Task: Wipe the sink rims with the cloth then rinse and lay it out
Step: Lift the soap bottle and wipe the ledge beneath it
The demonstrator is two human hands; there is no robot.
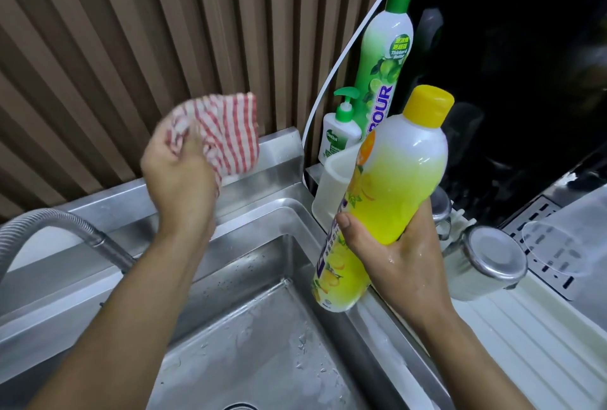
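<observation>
From the head camera, the steel sink fills the lower middle, its back rim running up to a ribbed brown wall panel and its right rim meeting a white ribbed drainboard. The basin holds only water drops, so the open room lies above it, between the two forearms. A flexible grey tap hose arches in from the left edge.

The back right corner is crowded: a tall green-capped bottle reads "Thicker & Better" and, partly hidden, "…OUR"; just in front stands a white pump bottle marked "Dettol", beside a white holder. An upturned steel cup lies near the drainboard.

The left hand clutches the cloth, red-and-white striped, bunched and blurred, raised just above the back rim. The right hand, wet, grips a yellow-capped bottle of yellow liquid, tilted over the sink's right rim.
</observation>
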